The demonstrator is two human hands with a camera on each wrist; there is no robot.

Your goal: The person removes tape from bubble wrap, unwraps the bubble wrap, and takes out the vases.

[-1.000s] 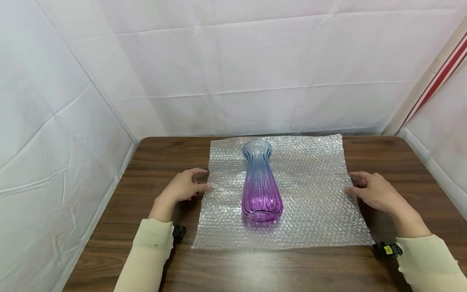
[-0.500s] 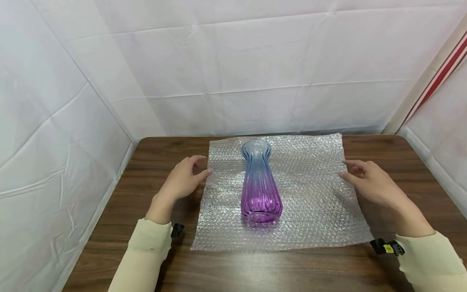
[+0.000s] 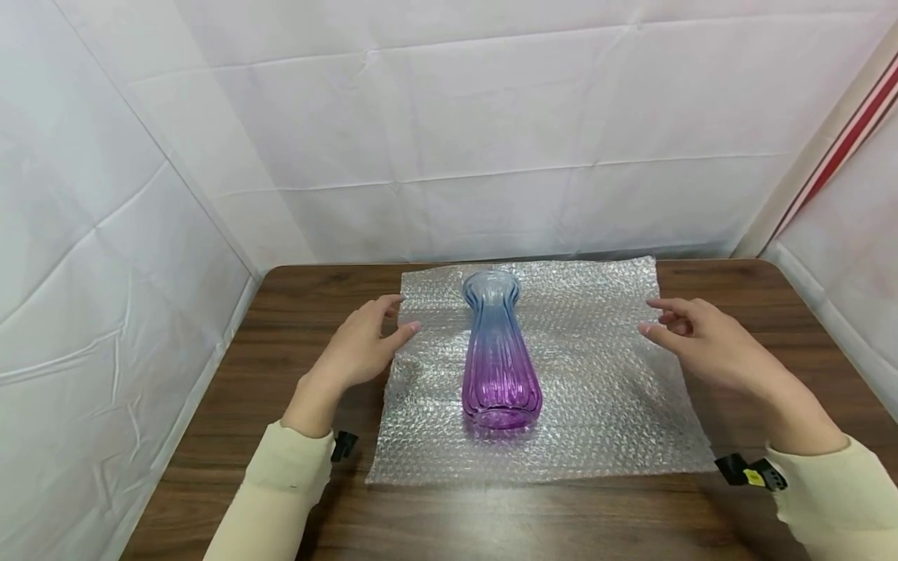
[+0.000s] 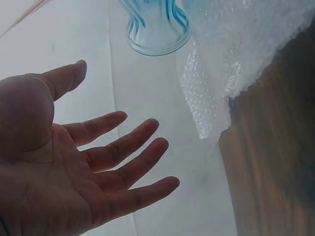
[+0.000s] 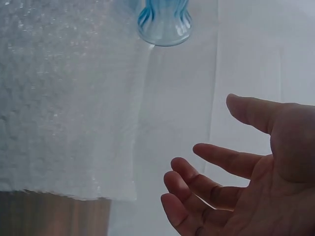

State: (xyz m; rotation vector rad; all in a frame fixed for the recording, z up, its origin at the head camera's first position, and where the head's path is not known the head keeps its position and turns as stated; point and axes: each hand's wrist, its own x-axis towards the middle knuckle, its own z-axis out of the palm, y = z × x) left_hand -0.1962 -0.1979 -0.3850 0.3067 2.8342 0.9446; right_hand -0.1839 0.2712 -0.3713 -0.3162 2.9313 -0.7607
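Observation:
A ribbed glass vase (image 3: 501, 358), blue at the mouth and purple at the base, lies on its side on a sheet of bubble wrap (image 3: 596, 389). Its mouth points toward the back wall. My left hand (image 3: 358, 343) hovers at the sheet's left edge, thumb over the wrap and fingers spread. On the opposite side my right hand (image 3: 708, 339) is at the right edge, thumb and index finger apart. Both palms face inward and hold nothing, as the left wrist view shows of the left palm (image 4: 59, 162) and the right wrist view of the right fingers (image 5: 221, 162).
The bubble wrap lies on a dark wooden table (image 3: 295, 296), reaching its back edge. White cloth walls (image 3: 491, 140) stand behind and on both sides. A red stripe (image 3: 852, 144) runs down the right corner.
Both hands have moved away from me along the sheet's edges and slightly inward, their fingers opening from near the wrap's sides. The vase and the sheet stay in place.

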